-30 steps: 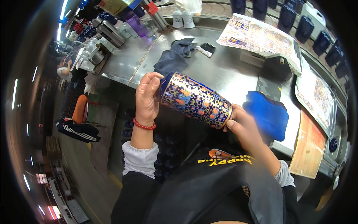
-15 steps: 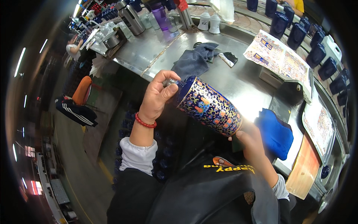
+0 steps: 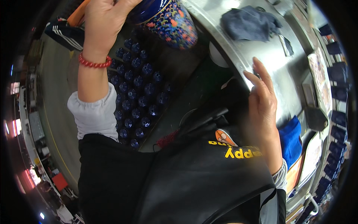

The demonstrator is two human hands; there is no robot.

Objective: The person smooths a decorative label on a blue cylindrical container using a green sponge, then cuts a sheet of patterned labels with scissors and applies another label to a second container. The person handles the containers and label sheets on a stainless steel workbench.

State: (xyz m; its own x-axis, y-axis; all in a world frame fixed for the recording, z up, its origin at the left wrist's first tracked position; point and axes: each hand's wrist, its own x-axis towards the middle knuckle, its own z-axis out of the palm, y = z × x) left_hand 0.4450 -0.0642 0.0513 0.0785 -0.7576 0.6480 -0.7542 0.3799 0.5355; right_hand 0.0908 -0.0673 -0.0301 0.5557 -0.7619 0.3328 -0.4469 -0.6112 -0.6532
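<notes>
At the upper left my left hand [image 3: 102, 28] is closed at the top end of a dark blue bottle [image 3: 174, 28] covered with a multicoloured floral pattern. The bottle is tilted, its base pointing down to the right; its neck lies hidden by my fingers and the picture's upper edge. My right hand [image 3: 264, 99] holds nothing, its fingers apart and raised by the front edge of the metal table [image 3: 227, 46]. Beyond that hand lies a crumpled dark grey cloth [image 3: 248, 24] on the table. A bright blue cloth [image 3: 291, 136] is beside my right forearm.
Several dark blue bottles [image 3: 136, 82] stand in rows low down below my left arm. More blue bottles [image 3: 338, 72] line the far right. Printed pattern sheets [image 3: 319, 71] lie along the table's right side, near a black holder [image 3: 316, 118]. A dark striped garment [image 3: 65, 34] hangs at the upper left.
My right hand has let go of the bottle's base. My left hand has carried the bottle left and off the table side, over the rows of bottles. The view has turned left.
</notes>
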